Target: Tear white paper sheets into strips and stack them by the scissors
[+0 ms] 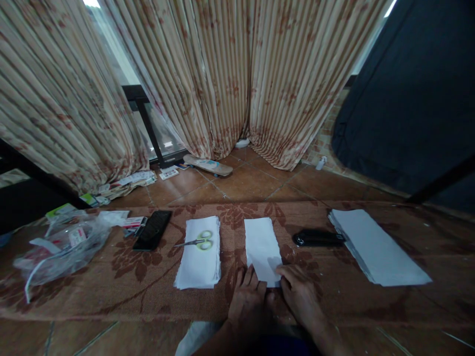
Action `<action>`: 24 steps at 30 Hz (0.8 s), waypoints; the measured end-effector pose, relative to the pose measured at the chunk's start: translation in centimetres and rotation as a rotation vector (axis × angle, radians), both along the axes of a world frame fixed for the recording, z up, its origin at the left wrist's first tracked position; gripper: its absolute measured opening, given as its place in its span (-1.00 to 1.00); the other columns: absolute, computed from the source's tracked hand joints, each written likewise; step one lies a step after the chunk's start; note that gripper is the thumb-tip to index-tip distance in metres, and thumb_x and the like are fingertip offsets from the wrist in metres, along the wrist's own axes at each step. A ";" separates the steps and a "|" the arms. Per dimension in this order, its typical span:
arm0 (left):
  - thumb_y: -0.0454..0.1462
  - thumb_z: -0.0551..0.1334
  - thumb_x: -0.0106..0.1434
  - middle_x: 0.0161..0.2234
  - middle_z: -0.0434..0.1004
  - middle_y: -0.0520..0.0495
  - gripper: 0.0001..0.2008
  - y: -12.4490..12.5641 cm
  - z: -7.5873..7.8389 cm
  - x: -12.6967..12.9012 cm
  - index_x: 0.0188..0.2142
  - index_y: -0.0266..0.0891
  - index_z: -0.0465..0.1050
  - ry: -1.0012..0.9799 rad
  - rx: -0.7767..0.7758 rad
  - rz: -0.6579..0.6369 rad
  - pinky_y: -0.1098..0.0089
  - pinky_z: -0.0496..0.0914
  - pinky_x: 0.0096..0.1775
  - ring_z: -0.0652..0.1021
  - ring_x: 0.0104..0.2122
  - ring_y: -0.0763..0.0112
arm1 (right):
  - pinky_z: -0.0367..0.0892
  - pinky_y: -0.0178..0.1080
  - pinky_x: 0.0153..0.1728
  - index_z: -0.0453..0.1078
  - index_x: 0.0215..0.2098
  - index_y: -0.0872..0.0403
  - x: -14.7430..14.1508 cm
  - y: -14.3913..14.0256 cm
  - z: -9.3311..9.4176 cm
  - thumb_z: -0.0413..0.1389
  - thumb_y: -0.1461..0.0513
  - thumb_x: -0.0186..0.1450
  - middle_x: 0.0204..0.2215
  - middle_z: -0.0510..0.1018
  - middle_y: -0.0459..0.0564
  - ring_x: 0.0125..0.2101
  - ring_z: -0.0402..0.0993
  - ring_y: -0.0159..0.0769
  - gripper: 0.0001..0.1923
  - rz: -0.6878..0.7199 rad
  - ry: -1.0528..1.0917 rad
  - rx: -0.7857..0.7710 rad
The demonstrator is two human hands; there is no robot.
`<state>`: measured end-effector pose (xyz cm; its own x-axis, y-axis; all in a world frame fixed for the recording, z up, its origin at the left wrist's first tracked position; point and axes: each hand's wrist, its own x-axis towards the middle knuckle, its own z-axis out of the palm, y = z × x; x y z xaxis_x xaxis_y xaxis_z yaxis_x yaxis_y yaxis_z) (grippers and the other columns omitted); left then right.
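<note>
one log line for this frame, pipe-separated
left hand on mat at paper strip near edge | right hand fingers on strip | scissors on paper stack | stapler right

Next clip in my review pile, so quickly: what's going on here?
A person sits at a patterned rug on a tiled floor, both hands on the near end of a white paper sheet. The left hand presses its corner; the right hand rests on its edge. Scissors lie on a paper stack to the left, a black stapler and a bigger paper pile to the right.
</note>
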<state>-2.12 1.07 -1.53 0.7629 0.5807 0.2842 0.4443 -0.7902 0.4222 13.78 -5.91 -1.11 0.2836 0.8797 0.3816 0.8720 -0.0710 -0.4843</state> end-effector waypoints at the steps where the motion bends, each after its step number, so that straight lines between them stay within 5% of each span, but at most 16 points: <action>1: -0.22 0.15 0.24 0.09 0.39 -0.18 -0.72 0.0 0.0 0.0 -0.06 -0.21 0.41 -0.006 0.001 0.004 -0.10 0.16 0.15 0.30 0.15 0.02 | 0.37 -0.17 -0.17 0.41 -0.29 0.02 0.0 0.0 0.0 -0.04 0.43 0.25 -0.28 0.53 -0.03 -0.22 0.44 -0.21 -0.74 0.005 -0.004 -0.005; 24: -0.21 0.16 0.24 -0.01 0.48 -0.17 -0.80 -0.1 -0.4 0.1 -0.18 -0.19 0.46 -0.036 0.097 0.021 -0.06 0.20 0.13 0.31 0.15 0.05 | 0.42 -0.15 -0.14 0.46 -0.18 0.01 -0.3 -0.3 0.4 -0.04 0.41 0.30 -0.23 0.56 -0.03 -0.18 0.43 -0.23 -0.70 0.100 -0.081 0.070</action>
<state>-2.01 0.99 -1.89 0.7391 0.5650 0.3666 0.4473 -0.8187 0.3600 13.49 -6.19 -0.67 0.1621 0.8725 0.4609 0.9093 0.0493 -0.4132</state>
